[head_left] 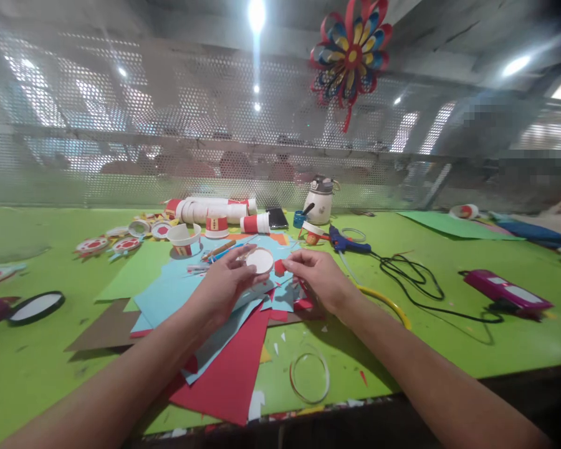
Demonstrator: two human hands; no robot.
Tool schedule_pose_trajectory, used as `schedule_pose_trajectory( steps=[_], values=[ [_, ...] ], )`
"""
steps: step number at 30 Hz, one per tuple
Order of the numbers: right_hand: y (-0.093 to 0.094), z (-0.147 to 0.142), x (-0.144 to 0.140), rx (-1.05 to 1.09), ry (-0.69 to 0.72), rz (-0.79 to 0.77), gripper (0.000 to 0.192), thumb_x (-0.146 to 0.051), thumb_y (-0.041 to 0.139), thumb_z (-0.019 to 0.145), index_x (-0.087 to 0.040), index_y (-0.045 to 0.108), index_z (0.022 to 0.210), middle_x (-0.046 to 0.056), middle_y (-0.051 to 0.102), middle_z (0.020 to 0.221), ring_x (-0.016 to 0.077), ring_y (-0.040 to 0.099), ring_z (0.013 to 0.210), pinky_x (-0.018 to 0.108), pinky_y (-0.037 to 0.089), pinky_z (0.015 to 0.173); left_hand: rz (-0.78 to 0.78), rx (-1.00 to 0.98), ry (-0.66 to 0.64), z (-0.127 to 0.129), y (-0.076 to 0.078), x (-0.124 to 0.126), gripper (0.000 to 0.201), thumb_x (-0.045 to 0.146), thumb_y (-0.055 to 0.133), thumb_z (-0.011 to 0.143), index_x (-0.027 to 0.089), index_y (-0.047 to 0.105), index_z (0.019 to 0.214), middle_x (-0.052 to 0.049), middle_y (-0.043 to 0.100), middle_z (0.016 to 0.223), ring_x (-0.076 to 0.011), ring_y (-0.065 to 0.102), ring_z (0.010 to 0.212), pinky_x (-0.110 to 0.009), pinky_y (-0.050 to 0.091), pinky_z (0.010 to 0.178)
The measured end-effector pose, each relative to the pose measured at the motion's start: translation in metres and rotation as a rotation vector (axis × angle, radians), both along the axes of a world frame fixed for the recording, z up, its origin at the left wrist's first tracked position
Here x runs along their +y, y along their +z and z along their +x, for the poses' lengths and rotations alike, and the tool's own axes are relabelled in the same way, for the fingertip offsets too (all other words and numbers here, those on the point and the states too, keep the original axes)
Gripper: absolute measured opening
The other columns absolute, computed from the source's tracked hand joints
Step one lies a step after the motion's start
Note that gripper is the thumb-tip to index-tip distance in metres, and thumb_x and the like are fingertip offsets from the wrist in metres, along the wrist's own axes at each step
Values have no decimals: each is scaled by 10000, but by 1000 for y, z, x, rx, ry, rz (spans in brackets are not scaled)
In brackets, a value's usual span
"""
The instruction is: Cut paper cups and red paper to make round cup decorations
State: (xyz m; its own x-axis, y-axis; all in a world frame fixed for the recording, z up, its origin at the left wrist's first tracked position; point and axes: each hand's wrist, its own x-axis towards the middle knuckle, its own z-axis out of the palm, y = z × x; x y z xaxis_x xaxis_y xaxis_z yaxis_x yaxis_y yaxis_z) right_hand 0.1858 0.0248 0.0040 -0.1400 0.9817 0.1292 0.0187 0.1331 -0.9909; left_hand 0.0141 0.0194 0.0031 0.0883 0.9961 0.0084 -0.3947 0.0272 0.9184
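Left hand (224, 284) gripping small white paper cup (260, 260), rim facing camera; right hand (320, 277) pinching small red paper piece (279, 267) against its side. Several finished red-banded white paper cups (216, 226) already standing behind; trimming here apparently midway. Working over red and blue paper sheets (177, 290). Green counter (51, 362) near edge lying close below forearms; open room remaining front-left.
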Motion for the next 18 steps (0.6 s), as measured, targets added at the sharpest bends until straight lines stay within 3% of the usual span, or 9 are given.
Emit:
schedule_pose_trajectory(
  steps=[3,10,18],
  values=[
    [-4,-4,0,53,47,-55,215,-343,710,682,-158,605,652,-59,515,510,70,445,460,225,354,474,15,-67,55,-1,2,0,422,10,643,662,139,571,1057,-62,657,899,-163,654,789,-360,567,790],
    [-10,-8,0,162,129,-185,260,-337,751,644,-149,573,672,-25,602,552,77,533,448,201,411,418,-49,-41,86,-3,6,-3,442,43,661,685,144,520,1091,-77,669,879,-159,656,692,-327,586,634],
    [-10,-6,3,157,147,-255,147,-211,709,713,-127,595,673,6,644,549,77,567,429,177,467,403,-12,-44,44,-6,10,-4,465,83,695,684,151,509,1105,-123,672,973,-228,672,795,-452,567,716]
  ],
)
